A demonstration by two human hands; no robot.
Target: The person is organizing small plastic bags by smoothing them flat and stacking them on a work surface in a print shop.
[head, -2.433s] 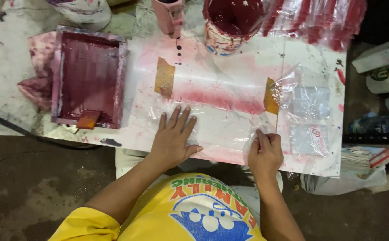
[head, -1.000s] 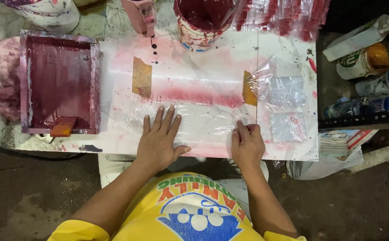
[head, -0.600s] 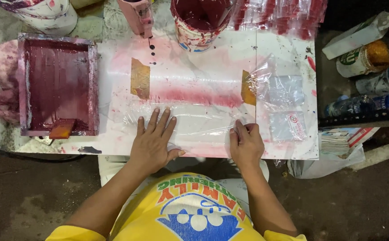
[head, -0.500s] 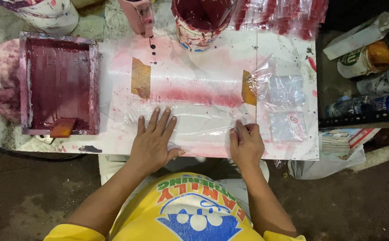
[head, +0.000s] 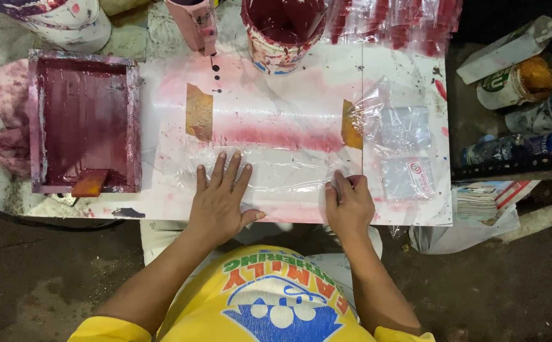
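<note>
Dim workshop with dark floor, and a white table (head: 162, 196) stained pink. Clear plastic sheet (head: 282, 174) lying flat across the near part of the table, below a red ink band (head: 282, 136) between two brown tape tabs (head: 198, 113). Left hand (head: 220, 202) open, palm and spread fingers pressing the sheet down. Right hand (head: 350, 206) curled at the sheet's right edge, fingertips pinching it as far as visible. Red-stained printing frame (head: 84, 123) to the left, paint bucket (head: 282, 28) behind.

To do well, probably: keep left palm flat and steady, pull edge gently outward to remove wrinkles, align straight under the tabs, avoid touching wet ink
</note>
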